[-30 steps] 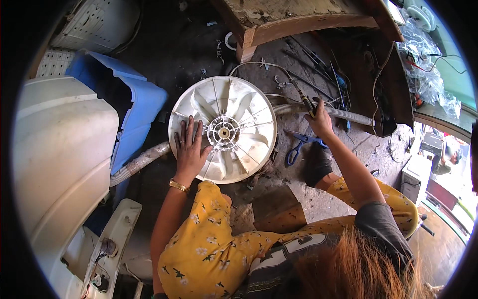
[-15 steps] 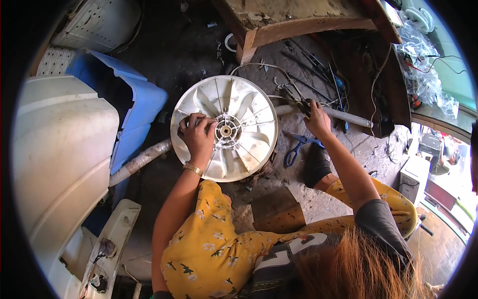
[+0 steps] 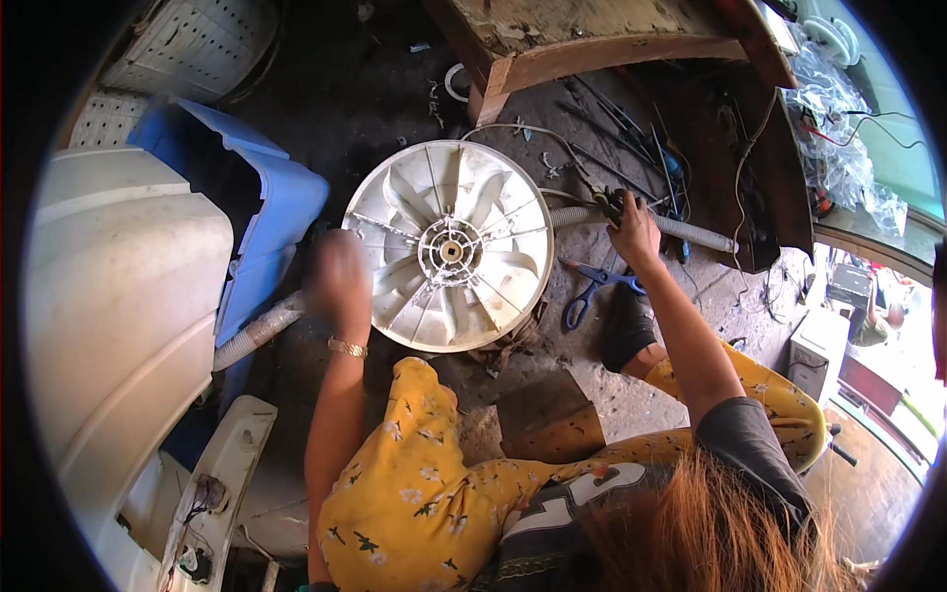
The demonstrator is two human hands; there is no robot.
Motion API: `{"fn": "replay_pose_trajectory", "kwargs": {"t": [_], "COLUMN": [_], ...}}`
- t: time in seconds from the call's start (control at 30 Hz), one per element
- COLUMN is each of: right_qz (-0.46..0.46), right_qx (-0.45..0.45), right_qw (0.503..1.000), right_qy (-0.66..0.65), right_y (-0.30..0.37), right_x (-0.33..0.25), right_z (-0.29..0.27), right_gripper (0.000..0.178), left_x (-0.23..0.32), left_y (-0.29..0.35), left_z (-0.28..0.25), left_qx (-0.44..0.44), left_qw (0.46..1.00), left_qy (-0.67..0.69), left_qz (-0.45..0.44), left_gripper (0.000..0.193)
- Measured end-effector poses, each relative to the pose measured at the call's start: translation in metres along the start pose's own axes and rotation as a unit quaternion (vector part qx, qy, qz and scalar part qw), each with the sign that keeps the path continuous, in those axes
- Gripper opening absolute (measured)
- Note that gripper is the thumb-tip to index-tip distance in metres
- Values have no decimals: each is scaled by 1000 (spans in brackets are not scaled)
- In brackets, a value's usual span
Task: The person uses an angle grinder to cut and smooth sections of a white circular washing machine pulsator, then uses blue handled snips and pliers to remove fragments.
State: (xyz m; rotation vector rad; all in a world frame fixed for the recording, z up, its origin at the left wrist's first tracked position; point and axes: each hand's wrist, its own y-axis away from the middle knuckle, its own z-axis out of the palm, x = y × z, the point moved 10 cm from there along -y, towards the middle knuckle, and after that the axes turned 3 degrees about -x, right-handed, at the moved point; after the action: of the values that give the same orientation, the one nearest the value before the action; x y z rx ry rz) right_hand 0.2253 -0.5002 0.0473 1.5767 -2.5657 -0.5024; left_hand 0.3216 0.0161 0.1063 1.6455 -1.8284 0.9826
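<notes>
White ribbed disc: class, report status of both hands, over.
Left hand blurred at white ribbed disc left rim. Right hand gripping dark tool by grey hose. Blue-handled pliers alongside.

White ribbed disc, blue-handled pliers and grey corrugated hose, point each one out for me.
white ribbed disc [image 3: 451, 251], head view, on its centre hub.
blue-handled pliers [image 3: 590, 289], head view, on a handle.
grey corrugated hose [image 3: 691, 234], head view, on its right stretch.

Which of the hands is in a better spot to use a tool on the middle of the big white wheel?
Probably the right hand: it already grips a dark tool beside the round white wheel. The left hand is blurred at the wheel's left rim, seemingly empty, better placed to steady it.
</notes>
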Motion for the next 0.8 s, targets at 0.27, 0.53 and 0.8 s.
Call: {"fn": "replay_pose_trajectory", "kwargs": {"t": [0.27, 0.53, 0.8], "right_qz": [10, -188, -390], "right_qx": [6, 128, 38], "right_qw": [1000, 969, 900], "right_qy": [13, -101, -190], "right_y": [1, 51, 144], "right_x": [4, -83, -236], "right_z": [11, -16, 29], "right_gripper": [74, 54, 39], "left_x": [61, 48, 50], "left_y": [70, 74, 78], "left_z": [61, 63, 60], "left_qx": [-228, -209, -246], "left_qw": [945, 946, 929], "left_qy": [-111, -115, -103], "left_qz": [204, 219, 257], "left_gripper": [44, 35, 24]}}
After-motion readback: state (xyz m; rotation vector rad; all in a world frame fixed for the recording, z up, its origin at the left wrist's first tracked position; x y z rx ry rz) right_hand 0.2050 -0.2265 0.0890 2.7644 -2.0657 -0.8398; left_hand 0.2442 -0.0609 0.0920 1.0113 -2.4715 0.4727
